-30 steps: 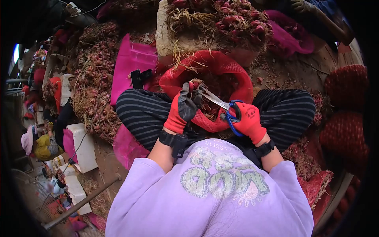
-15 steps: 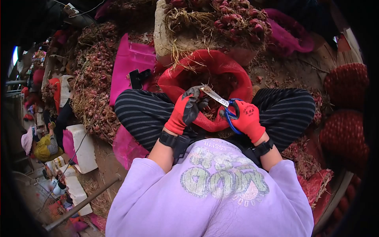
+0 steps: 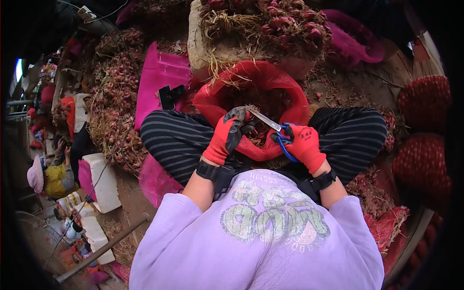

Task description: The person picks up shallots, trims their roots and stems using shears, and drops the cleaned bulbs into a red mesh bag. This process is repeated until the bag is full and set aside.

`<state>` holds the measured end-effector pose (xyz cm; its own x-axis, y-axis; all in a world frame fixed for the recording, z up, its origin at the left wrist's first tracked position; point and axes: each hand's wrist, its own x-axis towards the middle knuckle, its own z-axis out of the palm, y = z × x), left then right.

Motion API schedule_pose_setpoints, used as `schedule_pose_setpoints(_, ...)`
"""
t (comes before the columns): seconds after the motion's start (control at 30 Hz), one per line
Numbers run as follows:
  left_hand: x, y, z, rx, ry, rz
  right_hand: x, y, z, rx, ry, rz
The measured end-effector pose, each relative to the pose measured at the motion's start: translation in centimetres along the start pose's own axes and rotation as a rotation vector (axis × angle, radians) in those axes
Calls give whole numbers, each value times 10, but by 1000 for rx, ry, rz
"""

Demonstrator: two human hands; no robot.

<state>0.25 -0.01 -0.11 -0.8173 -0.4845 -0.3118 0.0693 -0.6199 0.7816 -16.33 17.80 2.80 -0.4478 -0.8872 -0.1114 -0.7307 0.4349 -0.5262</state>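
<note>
My right hand [image 3: 305, 144], in a red glove, grips blue-handled scissors [image 3: 266, 120] by their loops. Their blades point up and left, reaching the fingertips of my left hand [image 3: 225, 135]. That hand wears a red glove with dark grey fingers, pinched closed; a small reddish bit shows at the tips, but most of what it holds is hidden. Both hands are over the mouth of a red mesh bag [image 3: 296, 92], which stands between my crossed legs with dry brownish scraps inside.
Bunched shallots [image 3: 290, 26] lie on a pale block [image 3: 197, 43] ahead. More shallots [image 3: 113, 96] are heaped at left, beside pink mesh [image 3: 162, 72] and a black phone-like object [image 3: 167, 97]. Full red sacks [image 3: 420, 157] stand at right. Another person [image 3: 58, 179] sits far left.
The scissors have turned slightly in my right hand, so the blade looks narrower. My left hand stays almost in place. The person at far left has shifted their arms.
</note>
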Motion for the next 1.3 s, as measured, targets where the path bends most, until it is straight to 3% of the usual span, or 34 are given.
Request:
schedule_pose_setpoints(0.1, -2, 14, 10, 35, -52, -39, -1, -11, -10, 316, -88, 116)
schedule_pose_setpoints(0.2, -1, 13, 13, 72, -11, -45, 1, -15, -17, 312, -85, 121)
schedule_pose_setpoints(0.3, 0, 16, 24, 57, 30, 29, 0, -12, -11, 162, 117, 10)
schedule_pose_setpoints(0.5, 5, 14, 18, 27, -9, 90, -1, 6, 4, -84, 116, -72)
schedule_pose_setpoints(0.6, 4, 14, 15, 188, 12, 100, -2, 3, 2, 9, 117, -56)
schedule_pose_setpoints(0.7, 7, 5, 19, 329, 72, 308, 4, -6, 2, 415, 96, 136)
schedule_pose_setpoints(0.83, 4, -4, 30, 339, 99, 297, 21, -15, -2, 732, 128, 88)
schedule_pose_setpoints(0.93, 7, -11, 29, 350, 145, 349, 26, -16, 2, 544, 162, 22)
schedule_pose_setpoints(1.03, 6, -1, 31, 482, 282, 444, 14, -16, -4, 219, 48, 27)
schedule_pose_setpoints(1.3, 10, -6, 18, 573, 382, 533, 1, -19, -2, 150, 92, -58)
